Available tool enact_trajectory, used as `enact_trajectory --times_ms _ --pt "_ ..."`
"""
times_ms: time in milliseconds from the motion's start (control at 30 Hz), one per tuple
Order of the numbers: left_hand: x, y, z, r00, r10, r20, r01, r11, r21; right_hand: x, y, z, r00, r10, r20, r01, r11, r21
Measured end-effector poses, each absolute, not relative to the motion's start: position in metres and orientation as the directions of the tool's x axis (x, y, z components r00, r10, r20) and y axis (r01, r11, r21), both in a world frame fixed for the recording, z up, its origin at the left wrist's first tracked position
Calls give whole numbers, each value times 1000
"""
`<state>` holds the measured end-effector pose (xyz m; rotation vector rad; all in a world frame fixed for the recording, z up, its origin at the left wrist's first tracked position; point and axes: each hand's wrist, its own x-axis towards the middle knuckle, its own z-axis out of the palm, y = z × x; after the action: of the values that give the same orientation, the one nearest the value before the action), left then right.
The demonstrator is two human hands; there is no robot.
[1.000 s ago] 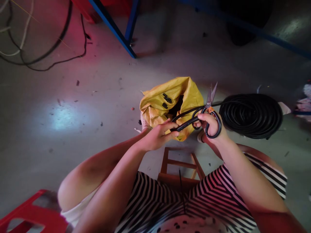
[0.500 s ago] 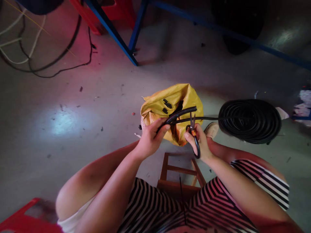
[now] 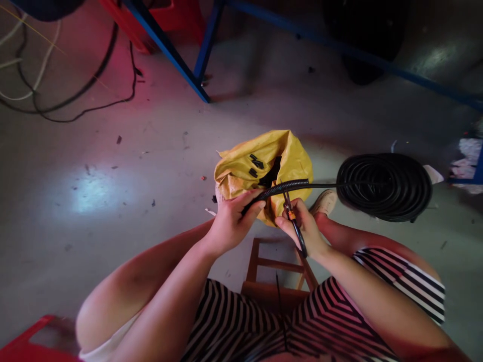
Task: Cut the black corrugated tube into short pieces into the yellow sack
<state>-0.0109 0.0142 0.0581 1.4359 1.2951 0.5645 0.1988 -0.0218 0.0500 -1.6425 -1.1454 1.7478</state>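
Note:
My left hand (image 3: 236, 216) is closed around a ribbed black corrugated tube (image 3: 292, 184) and a thinner black tube (image 3: 320, 186) running alongside it. My right hand (image 3: 302, 226) grips scissors (image 3: 293, 217) with black handles and an orange pivot area. Their blades point up at the two tubes, touching or very close to them; whether they close on either one I cannot tell. Beneath both hands is a yellow bag (image 3: 300, 156), its mouth open, with several short black cut pieces (image 3: 256, 162) on its side. The thin tube leads right to a large black coil (image 3: 385, 188).
A small wooden stool (image 3: 281, 264) stands between my legs. Ahead are a blue metal frame (image 3: 202, 75) and a red stool (image 3: 181, 22). Loose cables (image 3: 86, 95) lie at the upper left. Another red stool (image 3: 26, 339) is at the lower left. Small scraps dot the floor.
The scissors have moved slightly left and up against the tubes. The corrugated tube has tilted flatter and now lies along the thin tube. The whole view has shifted a little.

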Motion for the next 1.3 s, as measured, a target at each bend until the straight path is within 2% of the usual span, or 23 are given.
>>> enact_trajectory --times_ms 167,500,800,1300 --pt "-7 13 60 269 928 -257 479 103 872 198 -22 49 -182 792 -583 237 -540 -807" --pt "-6 13 63 264 928 -264 497 104 862 201 -22 46 -150 795 -588 244 -547 -801" --pt "-6 14 65 266 928 -260 475 108 873 201 -19 47 -123 803 -583 168 -562 -810" --pt "-8 12 60 306 919 -250 488 74 869 204 -16 47 -118 807 -578 210 -549 -809"
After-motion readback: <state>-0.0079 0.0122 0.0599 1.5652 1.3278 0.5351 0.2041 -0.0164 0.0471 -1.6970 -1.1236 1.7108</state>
